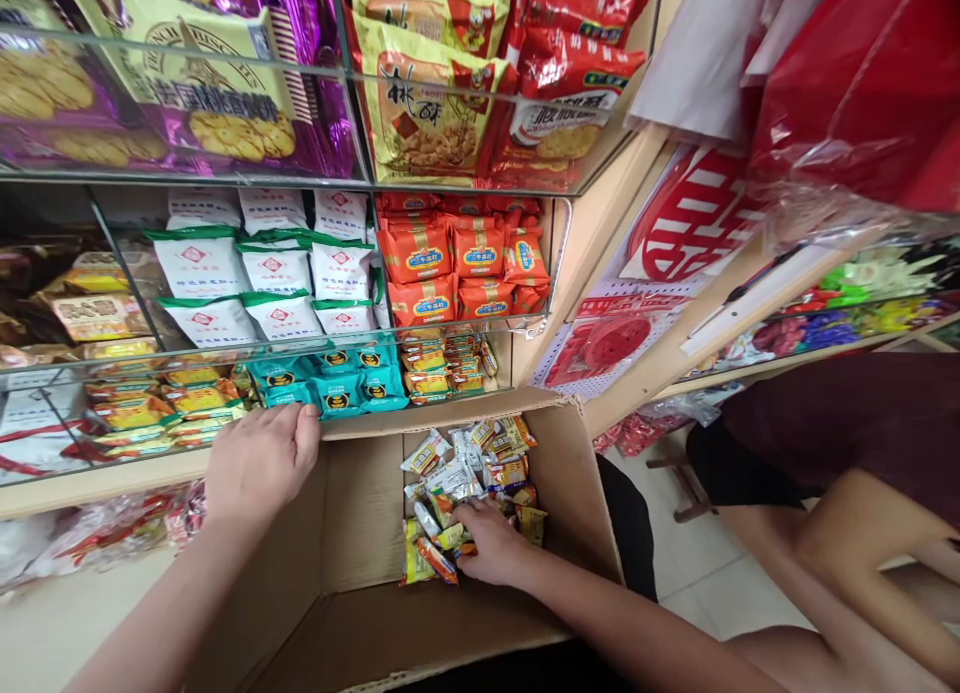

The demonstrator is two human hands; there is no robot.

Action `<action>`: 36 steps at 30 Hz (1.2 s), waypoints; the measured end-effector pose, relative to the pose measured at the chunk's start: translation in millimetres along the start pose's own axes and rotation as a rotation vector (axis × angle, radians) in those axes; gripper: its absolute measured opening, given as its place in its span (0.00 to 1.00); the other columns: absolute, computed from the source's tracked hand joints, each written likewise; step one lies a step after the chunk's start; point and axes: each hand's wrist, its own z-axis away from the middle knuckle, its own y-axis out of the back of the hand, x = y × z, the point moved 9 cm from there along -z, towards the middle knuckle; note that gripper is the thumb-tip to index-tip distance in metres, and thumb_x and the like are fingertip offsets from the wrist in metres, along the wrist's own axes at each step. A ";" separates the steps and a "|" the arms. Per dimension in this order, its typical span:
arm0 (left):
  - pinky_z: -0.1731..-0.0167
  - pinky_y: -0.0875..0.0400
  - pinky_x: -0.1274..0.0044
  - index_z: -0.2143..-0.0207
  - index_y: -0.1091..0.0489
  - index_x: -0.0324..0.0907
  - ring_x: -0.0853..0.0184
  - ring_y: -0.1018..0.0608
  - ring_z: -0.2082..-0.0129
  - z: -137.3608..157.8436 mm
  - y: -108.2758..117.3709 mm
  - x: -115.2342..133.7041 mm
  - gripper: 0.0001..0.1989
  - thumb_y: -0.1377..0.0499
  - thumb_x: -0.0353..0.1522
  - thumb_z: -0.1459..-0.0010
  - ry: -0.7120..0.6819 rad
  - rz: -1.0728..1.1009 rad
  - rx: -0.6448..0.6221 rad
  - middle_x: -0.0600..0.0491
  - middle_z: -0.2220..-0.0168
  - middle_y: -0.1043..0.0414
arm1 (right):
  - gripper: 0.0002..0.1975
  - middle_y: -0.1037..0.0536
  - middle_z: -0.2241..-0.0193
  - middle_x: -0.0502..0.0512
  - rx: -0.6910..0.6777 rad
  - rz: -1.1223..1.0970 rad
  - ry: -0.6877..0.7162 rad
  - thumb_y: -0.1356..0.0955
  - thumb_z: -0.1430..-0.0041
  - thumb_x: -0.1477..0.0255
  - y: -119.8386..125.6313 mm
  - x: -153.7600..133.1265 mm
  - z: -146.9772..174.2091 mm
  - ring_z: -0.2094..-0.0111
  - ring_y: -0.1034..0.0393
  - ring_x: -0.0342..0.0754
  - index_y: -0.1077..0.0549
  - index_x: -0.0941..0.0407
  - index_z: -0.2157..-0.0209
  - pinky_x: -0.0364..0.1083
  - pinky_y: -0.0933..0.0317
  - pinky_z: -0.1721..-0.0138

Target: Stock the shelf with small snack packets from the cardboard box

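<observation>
A brown cardboard box point(364, 513) stands tilted in front of the shelves, its top open towards me. My left hand point(262, 461) is closed over the box's far left corner, with its fingertips hidden. Inside the box lies a loose pile of small wrapped snack packets point(457, 473) in silver, yellow and orange. My right hand point(491, 543) reaches down into this pile from the right, its fingers curled around packets at the near side. Exactly which packets it grips is partly hidden.
Glass-fronted shelves hold white-and-green packets point(277, 278), red packets point(416, 253), teal packets point(337, 393) and small orange-yellow packets point(427, 358). Larger biscuit bags point(427, 113) sit above. Red bags point(862, 93) hang at the right. Another person point(847, 453) sits close by on the right.
</observation>
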 end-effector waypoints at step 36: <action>0.66 0.27 0.75 0.66 0.35 0.41 0.69 0.24 0.68 130.2 -72.8 131.8 0.05 0.42 0.29 0.48 1.310 2.405 -0.504 0.51 0.64 0.27 | 0.17 0.26 0.68 0.49 0.361 -1.687 -0.165 0.28 0.58 0.71 56.7 -14.4 42.5 0.68 0.31 0.44 0.36 0.56 0.66 0.44 0.37 0.66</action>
